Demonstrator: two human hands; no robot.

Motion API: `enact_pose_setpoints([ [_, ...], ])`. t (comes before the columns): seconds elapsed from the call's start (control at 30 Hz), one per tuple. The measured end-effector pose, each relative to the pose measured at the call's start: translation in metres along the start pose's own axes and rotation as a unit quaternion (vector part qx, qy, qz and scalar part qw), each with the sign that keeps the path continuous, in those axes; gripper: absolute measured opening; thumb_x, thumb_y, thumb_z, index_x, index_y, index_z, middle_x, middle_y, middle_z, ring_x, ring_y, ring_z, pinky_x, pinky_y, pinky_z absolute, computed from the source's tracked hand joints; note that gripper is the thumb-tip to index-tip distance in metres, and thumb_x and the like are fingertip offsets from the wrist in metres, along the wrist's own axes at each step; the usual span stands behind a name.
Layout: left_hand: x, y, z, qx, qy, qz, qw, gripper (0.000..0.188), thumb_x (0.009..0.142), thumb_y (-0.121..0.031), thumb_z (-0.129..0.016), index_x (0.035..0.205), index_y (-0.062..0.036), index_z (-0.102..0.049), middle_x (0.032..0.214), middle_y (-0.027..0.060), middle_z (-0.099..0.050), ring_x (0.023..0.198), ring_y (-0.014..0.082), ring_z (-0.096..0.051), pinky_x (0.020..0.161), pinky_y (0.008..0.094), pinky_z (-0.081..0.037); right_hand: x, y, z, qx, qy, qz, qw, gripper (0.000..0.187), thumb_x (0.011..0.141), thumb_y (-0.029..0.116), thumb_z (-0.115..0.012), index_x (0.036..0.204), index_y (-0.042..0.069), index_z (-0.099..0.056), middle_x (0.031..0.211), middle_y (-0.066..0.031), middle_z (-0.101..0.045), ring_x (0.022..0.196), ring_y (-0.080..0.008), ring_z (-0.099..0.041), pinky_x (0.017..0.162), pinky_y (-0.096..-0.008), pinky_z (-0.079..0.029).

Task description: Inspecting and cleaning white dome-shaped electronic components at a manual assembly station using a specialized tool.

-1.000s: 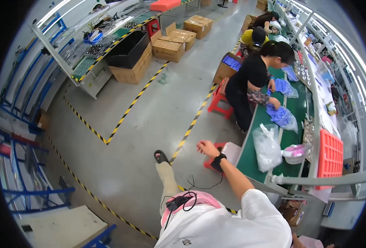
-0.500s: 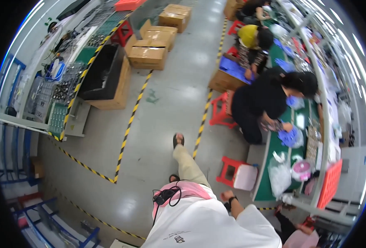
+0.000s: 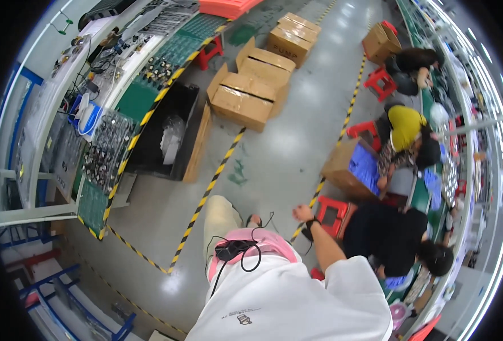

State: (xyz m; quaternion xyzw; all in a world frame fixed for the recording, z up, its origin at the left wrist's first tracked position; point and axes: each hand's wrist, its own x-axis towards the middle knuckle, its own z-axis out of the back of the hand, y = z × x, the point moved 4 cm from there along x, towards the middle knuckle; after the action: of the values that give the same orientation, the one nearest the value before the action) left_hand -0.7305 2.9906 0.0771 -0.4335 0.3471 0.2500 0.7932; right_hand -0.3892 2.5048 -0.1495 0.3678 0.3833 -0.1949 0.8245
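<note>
Head view: the right hand (image 3: 303, 213) hangs loosely curled and holds nothing, just beside the red stool (image 3: 332, 213) on the floor, swung out as if for balance mid-stride. The left hand is out of sight.

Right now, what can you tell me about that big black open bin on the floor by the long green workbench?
The large black rectangular bin sits on the grey floor, its long side against the green workbench edged with yellow-black tape. It looks like rigid plastic, open-topped, with dark walls. Inside lies crumpled clear plastic wrapping. A flat brown cardboard panel leans along its right side. Brown cardboard boxes stand just beyond it. No hand touches it.
</note>
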Motion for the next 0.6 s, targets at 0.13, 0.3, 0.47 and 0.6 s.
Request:
enact_pose_setpoints([
  [0.13, 0.176, -0.038, 0.042, -0.025, 0.006, -0.023, 0.999, 0.038, 0.094, -0.032, -0.052, 0.115, -0.0036, -0.064, 0.11, 0.019, -0.067, 0.103, 0.0301, -0.064, 0.087, 0.0459, -0.049, 0.184, 0.221, 0.148, 0.057, -0.026, 0.12, 0.991, 0.026, 0.091, 0.02, -0.049, 0.083, 0.002, -0.066, 0.073, -0.0076, -0.068, 0.055, -0.0159, -0.061, 0.053, -0.0315, -0.052],
  [0.3, 0.424, -0.199, 0.173, -0.429, 0.024, 0.129, 0.894, 0.055, 0.101, -0.041, -0.045, 0.144, -0.0063, -0.041, 0.134, 0.011, -0.053, 0.118, 0.0228, -0.052, 0.1, 0.0393, -0.042, 0.363, 0.391, 0.188, 0.148, 0.001, 0.091, 0.985, 0.028, 0.091, 0.023, -0.051, 0.084, 0.002, -0.067, 0.077, -0.0073, -0.069, 0.062, -0.016, -0.064, 0.053, -0.0314, -0.053],
  [0.47, 0.542, -0.371, 0.18, -0.067, 0.237, 0.075, 0.966, 0.071, 0.098, -0.038, -0.053, 0.154, -0.0063, -0.021, 0.157, 0.0182, -0.026, 0.146, 0.0342, -0.021, 0.118, 0.0417, -0.022, 0.558, 0.368, 0.198, -0.121, -0.052, 0.082, 0.988, 0.027, 0.086, 0.024, -0.055, 0.086, 0.002, -0.071, 0.08, -0.0147, -0.072, 0.075, -0.0293, -0.069, 0.067, -0.0397, -0.055],
  [0.6, 0.552, -0.407, 0.164, 0.009, 0.161, 0.131, 0.978, 0.083, 0.095, -0.037, -0.059, 0.155, -0.0072, -0.011, 0.157, 0.025, -0.019, 0.145, 0.0435, -0.015, 0.117, 0.0468, -0.021, 0.673, 0.361, 0.18, -0.178, -0.154, 0.09, 0.968, 0.042, 0.081, 0.022, -0.066, 0.117, 0.0, -0.061, 0.11, -0.0248, -0.065, 0.103, -0.043, -0.062, 0.089, -0.0496, -0.05],
])
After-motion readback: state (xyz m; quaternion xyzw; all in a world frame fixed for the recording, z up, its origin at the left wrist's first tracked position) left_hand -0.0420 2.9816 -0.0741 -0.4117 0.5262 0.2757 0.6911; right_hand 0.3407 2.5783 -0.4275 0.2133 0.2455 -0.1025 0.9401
